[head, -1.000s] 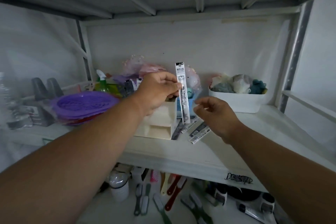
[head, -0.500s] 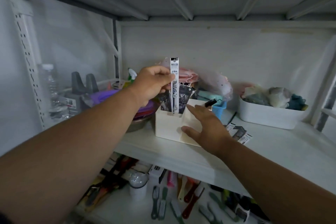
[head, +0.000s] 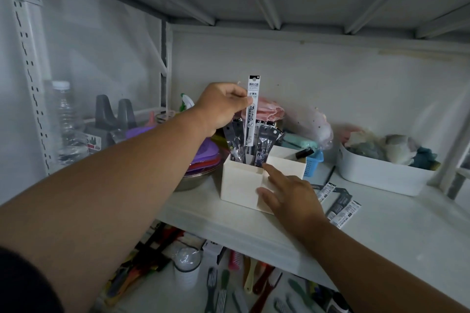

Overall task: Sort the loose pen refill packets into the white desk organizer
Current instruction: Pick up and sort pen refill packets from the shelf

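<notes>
Left hand point(head: 223, 107) pinches a white refill packet point(head: 252, 112) near its top, holding it upright above the left compartment of the white desk organizer point(head: 241, 185). Lower end of packet sits among dark packets point(head: 264, 145) already standing in that compartment. Right hand point(head: 290, 193), grip released, fingers straight, rests against the organizer's front; forefinger touches the rim. Loose packets point(head: 340, 204) lie flat on the shelf point(head: 381, 231), just right of the organizer. White bin point(head: 381, 175) farther right.

The white desk organizer point(head: 240, 185) hides the standing packets' point(head: 264, 145) lower ends.
</notes>
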